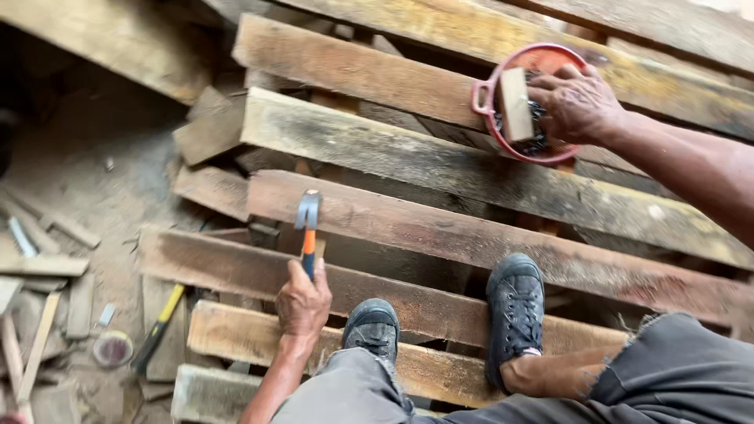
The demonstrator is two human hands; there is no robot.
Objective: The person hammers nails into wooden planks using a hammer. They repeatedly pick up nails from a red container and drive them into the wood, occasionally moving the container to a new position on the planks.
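My left hand (303, 303) grips the orange and black handle of a claw hammer (308, 224); its metal head rests on a weathered plank of a wooden pallet (408, 157). My right hand (577, 102) reaches into a round red bowl (484, 94) holding dark nails, fingers curled down among them. A small wooden block (516, 104) lies across the bowl beside that hand. My two black shoes (515, 310) stand on the pallet's near planks.
Loose wood offcuts (43, 265) litter the dusty floor at left. A yellow-handled tool (159, 328) and a small round lid (113, 349) lie beside the pallet's near-left corner. Gaps open between the pallet planks.
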